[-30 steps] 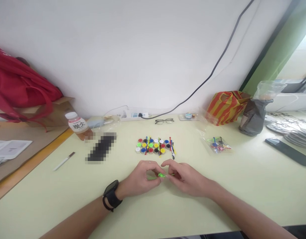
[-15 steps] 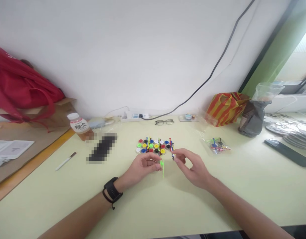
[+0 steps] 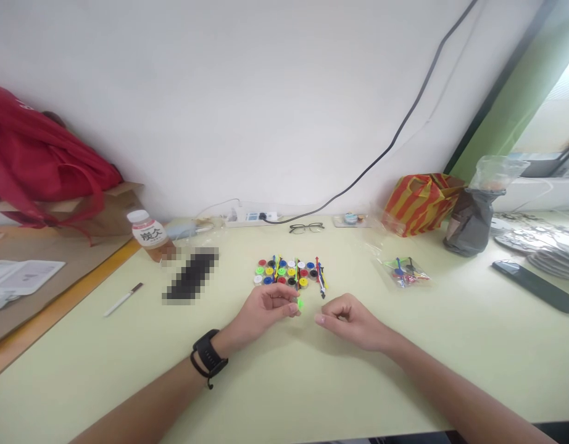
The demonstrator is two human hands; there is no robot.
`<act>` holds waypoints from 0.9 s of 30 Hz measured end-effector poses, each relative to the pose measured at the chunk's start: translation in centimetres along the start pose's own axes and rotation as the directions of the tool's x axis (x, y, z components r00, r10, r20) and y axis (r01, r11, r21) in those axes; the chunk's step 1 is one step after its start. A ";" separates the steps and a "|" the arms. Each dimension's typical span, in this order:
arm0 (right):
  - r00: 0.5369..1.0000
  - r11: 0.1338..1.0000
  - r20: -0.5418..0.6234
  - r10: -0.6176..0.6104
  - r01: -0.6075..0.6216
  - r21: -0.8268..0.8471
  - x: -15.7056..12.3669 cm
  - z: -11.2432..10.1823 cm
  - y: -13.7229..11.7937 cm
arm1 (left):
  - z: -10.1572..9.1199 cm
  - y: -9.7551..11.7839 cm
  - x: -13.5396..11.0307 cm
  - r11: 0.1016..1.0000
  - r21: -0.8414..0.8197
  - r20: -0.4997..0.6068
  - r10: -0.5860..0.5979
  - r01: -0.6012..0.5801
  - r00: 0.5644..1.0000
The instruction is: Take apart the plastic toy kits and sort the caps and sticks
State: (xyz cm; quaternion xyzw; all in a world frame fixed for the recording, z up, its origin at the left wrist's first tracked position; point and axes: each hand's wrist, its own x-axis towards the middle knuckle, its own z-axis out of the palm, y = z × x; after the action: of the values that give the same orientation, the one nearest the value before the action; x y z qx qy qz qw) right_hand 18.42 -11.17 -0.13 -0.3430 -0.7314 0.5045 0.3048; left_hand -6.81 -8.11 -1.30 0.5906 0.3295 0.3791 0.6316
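Observation:
A small bright green plastic spinner piece is pinched between the thumb and fingers of my left hand; its far side is hidden by the fingertips. My right hand hovers just to the right, apart from it, with fingers curled in and thumb laid near the index finger. Whether anything is inside those curled fingers cannot be seen. Beyond both hands lie rows of small round discs in several colours, with thin coloured arrows across them. More arrows lie bunched along the right end of the rows.
A clear bag of coloured pieces lies to the right, a dark phone farther out. Glasses and a power strip sit near the wall. On the left are a bottle, a pen and a pixelated dark patch.
My right hand has drawn back from beside the arrows towards me, and its fingers have curled in. The thin green strip that hung below my left fingers no longer shows there.

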 end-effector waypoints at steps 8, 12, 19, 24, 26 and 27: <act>0.989 0.999 -0.145 -0.020 0.014 -0.039 0.2 1.1 -0.2 | 0.5 -0.1 -0.1 0.999 0.033 0.065 -0.015 0.012 0.998; 0.993 0.994 -0.115 -0.003 -0.009 -0.105 0.2 1.5 0.3 | 0.6 0.0 -0.2 0.999 0.015 0.101 -0.031 0.029 0.994; 0.995 0.985 -0.101 0.010 -0.028 -0.172 0.1 1.5 0.6 | 0.7 0.4 -0.3 0.995 0.082 0.133 -0.070 0.059 0.989; 0.996 0.981 -0.092 0.005 -0.023 -0.192 -0.1 1.4 0.5 | 0.9 0.8 -0.5 0.986 0.148 0.149 -0.101 0.079 0.984; 0.996 0.981 -0.086 0.007 -0.024 -0.194 -0.1 1.4 0.3 | 0.9 0.9 -0.6 0.985 0.146 0.151 -0.110 0.088 0.982; 0.997 0.981 -0.081 0.010 -0.025 -0.192 -0.1 1.3 0.3 | 0.9 0.9 -0.7 0.986 0.144 0.150 -0.110 0.089 0.982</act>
State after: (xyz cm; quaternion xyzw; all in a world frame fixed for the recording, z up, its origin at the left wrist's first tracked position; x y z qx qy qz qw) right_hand 17.48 -11.87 -0.78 -0.3971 -0.7612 0.4197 0.2946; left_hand -6.44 -9.16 -0.33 0.6432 0.3328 0.2758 0.6320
